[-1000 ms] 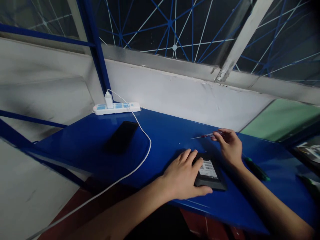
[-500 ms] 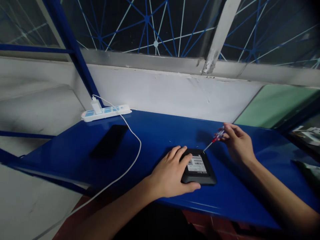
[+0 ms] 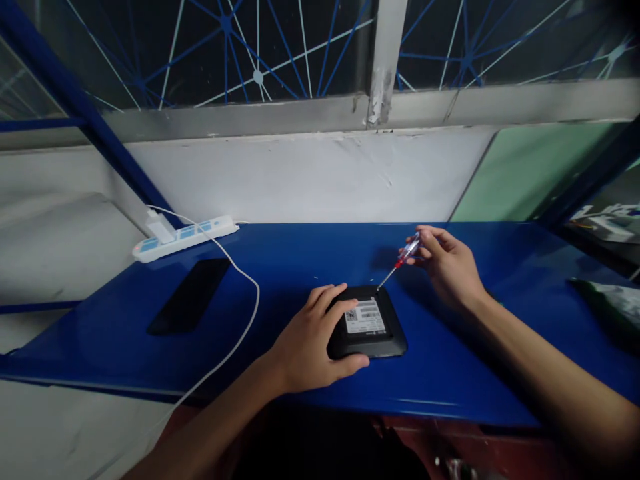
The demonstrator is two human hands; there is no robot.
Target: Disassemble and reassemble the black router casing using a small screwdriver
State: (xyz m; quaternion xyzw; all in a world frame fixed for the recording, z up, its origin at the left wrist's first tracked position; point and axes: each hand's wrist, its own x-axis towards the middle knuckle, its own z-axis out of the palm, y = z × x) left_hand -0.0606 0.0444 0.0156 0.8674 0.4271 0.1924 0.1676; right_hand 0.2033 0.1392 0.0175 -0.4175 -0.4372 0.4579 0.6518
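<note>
A flat black device [image 3: 395, 337] with a white label [image 3: 365, 315] facing up lies on the blue table. My left hand [image 3: 313, 340] grips it from the left, its thumb along the near edge and its fingers spread over the left side and top. Pinched in my right hand [image 3: 447, 263] is a screwdriver [image 3: 406, 253] with a clear purplish handle and a red collar. The screwdriver slants down to the left, and its tip meets the device's far right corner. Whether a screw sits under the tip is too small to make out.
A white power strip [image 3: 187, 238] with a plugged-in charger [image 3: 160, 227] stands at the back left. Its white cable [image 3: 257, 300] curves across the table [image 3: 300, 247] near a black phone-like slab [image 3: 190, 297]. A green-and-white packet [image 3: 607, 310] lies far right.
The camera view has turned, so the scene sits further left and more level. Both hands keep their places on the device and the screwdriver, whose tip stays at the same corner.
</note>
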